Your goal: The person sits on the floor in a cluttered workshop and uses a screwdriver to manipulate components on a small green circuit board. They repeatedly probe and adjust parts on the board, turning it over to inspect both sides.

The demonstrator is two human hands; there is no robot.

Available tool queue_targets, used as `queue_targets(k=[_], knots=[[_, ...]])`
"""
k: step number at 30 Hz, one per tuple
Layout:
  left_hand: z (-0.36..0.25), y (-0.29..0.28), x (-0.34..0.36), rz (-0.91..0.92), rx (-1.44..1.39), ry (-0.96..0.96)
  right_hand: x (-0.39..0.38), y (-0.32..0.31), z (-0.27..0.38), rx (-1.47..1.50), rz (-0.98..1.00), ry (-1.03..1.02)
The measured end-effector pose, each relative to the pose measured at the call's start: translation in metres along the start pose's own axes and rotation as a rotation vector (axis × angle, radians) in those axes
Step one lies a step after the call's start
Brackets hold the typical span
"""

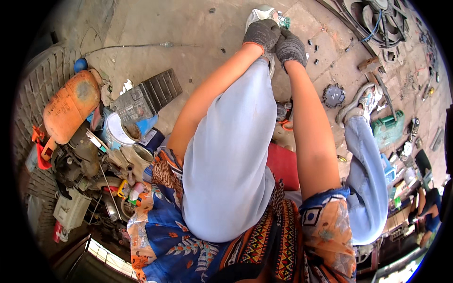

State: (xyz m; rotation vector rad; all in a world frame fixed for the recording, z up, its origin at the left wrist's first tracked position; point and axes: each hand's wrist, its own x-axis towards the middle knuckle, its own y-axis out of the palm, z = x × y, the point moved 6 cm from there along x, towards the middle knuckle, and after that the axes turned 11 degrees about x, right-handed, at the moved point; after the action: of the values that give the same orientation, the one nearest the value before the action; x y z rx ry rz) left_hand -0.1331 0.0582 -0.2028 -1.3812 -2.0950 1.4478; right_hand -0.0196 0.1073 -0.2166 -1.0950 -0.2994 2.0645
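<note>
Grey knit gloves cover both my hands, which meet at the top centre. My left hand is closed at the near edge of a small green circuit board, its fingertips against it. Close beside it, my right hand is curled shut just below the board. Its fingers hide what they grip; a pale bit shows at the wrist side. My light grey shoe is right behind the left hand. Several small black parts lie scattered on the floor to the right of my hands.
Right of me are a hammer, a black fan, a dark round part and a green case. To the left stand a black slotted box, an orange container and piled scrap. A thin cable crosses the floor.
</note>
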Motion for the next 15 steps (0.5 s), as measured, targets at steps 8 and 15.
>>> queue_targets(k=[8, 15], knots=[[-0.008, -0.008, 0.002, 0.01, -0.038, 0.071, 0.0, -0.005, 0.002, 0.043, -0.025, -0.007], [-0.015, -0.014, 0.001, -0.045, -0.049, 0.12, -0.002, -0.013, 0.016, 0.079, -0.024, 0.037]])
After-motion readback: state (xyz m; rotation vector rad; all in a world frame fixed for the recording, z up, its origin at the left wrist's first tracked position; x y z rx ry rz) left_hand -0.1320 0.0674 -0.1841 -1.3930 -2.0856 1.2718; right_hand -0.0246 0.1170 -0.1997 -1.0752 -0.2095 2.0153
